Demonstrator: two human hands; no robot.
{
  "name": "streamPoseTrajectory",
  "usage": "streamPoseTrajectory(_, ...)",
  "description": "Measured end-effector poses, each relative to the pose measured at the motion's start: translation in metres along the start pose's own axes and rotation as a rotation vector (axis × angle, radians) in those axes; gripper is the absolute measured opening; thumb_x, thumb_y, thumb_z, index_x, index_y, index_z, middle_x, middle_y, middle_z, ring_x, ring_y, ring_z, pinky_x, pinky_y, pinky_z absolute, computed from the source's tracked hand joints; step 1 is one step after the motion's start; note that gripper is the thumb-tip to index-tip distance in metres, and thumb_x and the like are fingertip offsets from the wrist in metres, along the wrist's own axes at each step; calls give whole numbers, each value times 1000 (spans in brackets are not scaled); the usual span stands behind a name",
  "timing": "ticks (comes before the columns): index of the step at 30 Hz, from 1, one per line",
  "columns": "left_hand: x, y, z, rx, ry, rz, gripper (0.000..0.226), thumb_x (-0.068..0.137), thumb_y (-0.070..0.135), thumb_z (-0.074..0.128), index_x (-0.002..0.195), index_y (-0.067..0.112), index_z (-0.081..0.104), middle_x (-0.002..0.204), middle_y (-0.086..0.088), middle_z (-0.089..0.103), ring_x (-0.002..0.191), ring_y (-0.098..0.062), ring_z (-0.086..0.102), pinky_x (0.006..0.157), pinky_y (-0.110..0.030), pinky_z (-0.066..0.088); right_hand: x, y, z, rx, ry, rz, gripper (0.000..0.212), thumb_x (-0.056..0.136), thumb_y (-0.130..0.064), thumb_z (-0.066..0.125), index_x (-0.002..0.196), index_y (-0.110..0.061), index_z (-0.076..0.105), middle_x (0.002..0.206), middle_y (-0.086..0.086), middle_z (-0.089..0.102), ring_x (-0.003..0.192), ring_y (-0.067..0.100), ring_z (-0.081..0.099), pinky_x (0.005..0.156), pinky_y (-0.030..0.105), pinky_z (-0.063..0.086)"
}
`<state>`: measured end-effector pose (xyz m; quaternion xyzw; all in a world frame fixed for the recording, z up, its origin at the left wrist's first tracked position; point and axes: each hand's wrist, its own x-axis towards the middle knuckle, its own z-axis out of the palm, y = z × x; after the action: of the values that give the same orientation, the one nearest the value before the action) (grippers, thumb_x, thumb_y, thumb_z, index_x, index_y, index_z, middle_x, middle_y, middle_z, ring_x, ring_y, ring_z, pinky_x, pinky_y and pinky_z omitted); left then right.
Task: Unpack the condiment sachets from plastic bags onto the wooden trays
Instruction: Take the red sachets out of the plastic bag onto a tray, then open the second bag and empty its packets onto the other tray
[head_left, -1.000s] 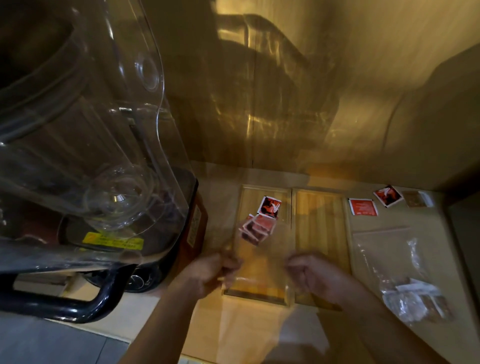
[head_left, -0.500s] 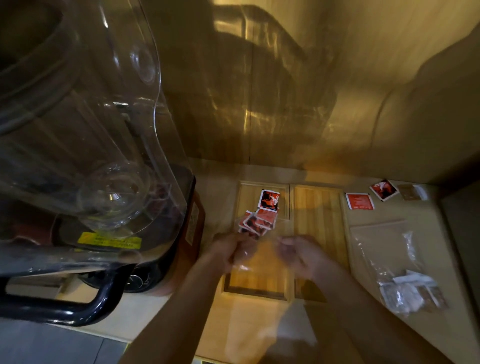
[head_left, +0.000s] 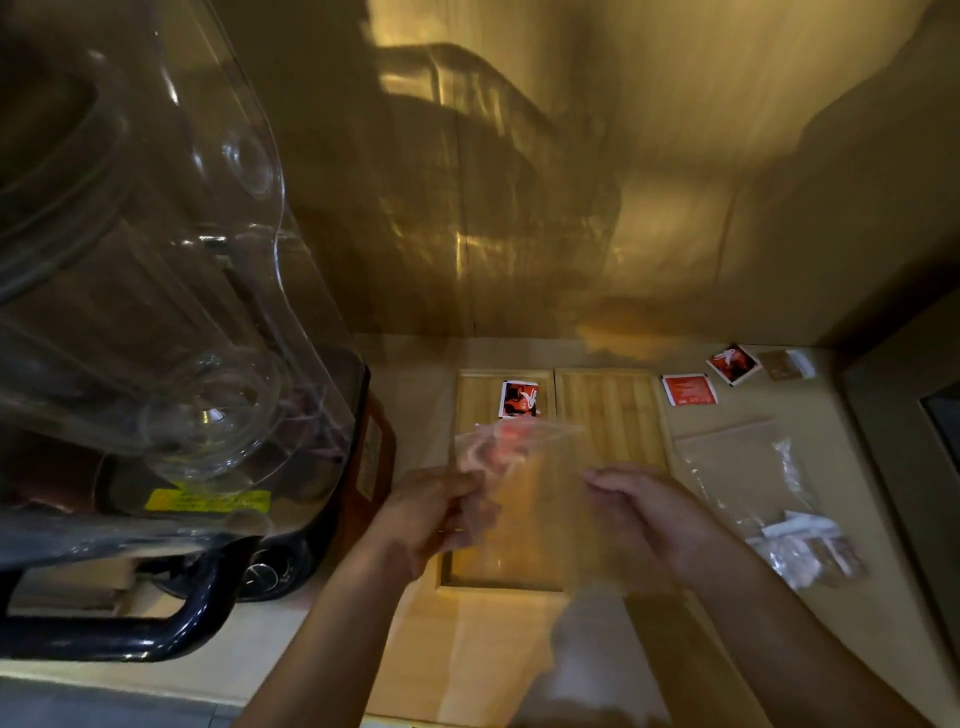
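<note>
Dim amber tabletop (head_left: 415, 654). I see the left hand (head_left: 431, 514) and right hand (head_left: 639, 512), fingers curled, gripping a clear, blurred bag (head_left: 540, 483) over the left tray (head_left: 470, 400); one red-and-white sachet (head_left: 519, 399) lies at its far end.

Amber light glows on the wall (head_left: 675, 156) and pale countertop (head_left: 467, 649).

— Anything legible here?
— Nothing. The yellow label (head_left: 208, 501) on the blender base (head_left: 291, 564), well left of the left fingers (head_left: 460, 499), has dark print, too blurred to read.
— And the sachets?
— The tray sachet (head_left: 519, 399), just beyond those fingers, shows only a white figure on red. The bench sachet (head_left: 691, 389), beyond the right fingers (head_left: 605, 475), carries white lines, unreadable.
</note>
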<state>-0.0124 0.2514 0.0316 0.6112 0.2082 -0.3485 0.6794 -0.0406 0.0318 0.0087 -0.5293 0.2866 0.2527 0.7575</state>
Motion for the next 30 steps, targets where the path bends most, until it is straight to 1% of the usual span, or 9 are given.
streamPoseTrajectory(3,-2,-4,15,128,4,43,5,86,12,59,82,12,63,50,4,65,46,-6,58,50,-19,46,-17,4,-19,7,44,-91,4,67,-10,71,68,-12,68,56,2,61,46,11,50,44,21,37)
streamPoseTrajectory(8,7,-14,60,235,-9,83,21,81,-1,60,68,15,59,58,1,62,45,-7,53,49,-18,43,-42,11,-54,-20,262,-208,18,78,-1,65,62,-9,63,44,0,59,38,9,53,41,21,43)
streamPoseTrajectory(12,18,-30,112,248,-96,51,29,83,-6,58,64,14,49,43,4,58,33,-5,48,41,-16,37,-60,20,-93,-80,499,-284,24,78,-1,65,57,-8,58,47,5,50,41,14,41,41,20,32)
streamPoseTrajectory(16,29,-53,166,291,-168,47,39,83,-6,59,55,14,41,48,-5,43,29,-7,41,32,-11,32,-81,31,-137,-84,680,-322,21,79,1,61,60,-5,58,55,11,52,46,16,43,47,24,36)
streamPoseTrajectory(19,38,-76,199,390,-151,60,41,82,-2,62,50,15,42,36,2,43,35,-13,43,32,-13,31,-90,48,-166,-97,771,-298,29,79,5,56,53,-8,54,52,10,48,47,18,41,48,25,34)
streamPoseTrajectory(24,49,-106,221,513,-81,56,32,79,3,63,55,19,49,41,4,48,43,-17,45,40,-21,39,-84,73,-196,-176,830,-228,33,79,10,52,52,-7,47,47,8,43,43,14,38,42,20,33)
streamPoseTrajectory(26,56,-118,225,642,-46,104,23,77,14,62,58,23,52,59,-3,60,56,-25,58,56,-37,56,-80,79,-204,-217,834,-217,37,79,7,53,48,-11,47,47,6,43,47,16,40,49,26,33)
streamPoseTrajectory(28,65,-129,225,783,-41,139,18,74,23,59,58,26,52,74,-11,69,72,-32,67,74,-46,59,-75,83,-209,-241,819,-206,37,80,6,53,48,-12,49,47,5,46,47,17,43,51,27,35)
streamPoseTrajectory(30,66,-132,226,825,-23,178,21,75,20,58,55,24,52,73,-14,70,77,-37,69,74,-48,58,-72,84,-214,-252,795,-199,35,82,6,51,51,-11,54,47,5,51,45,17,48,51,28,42)
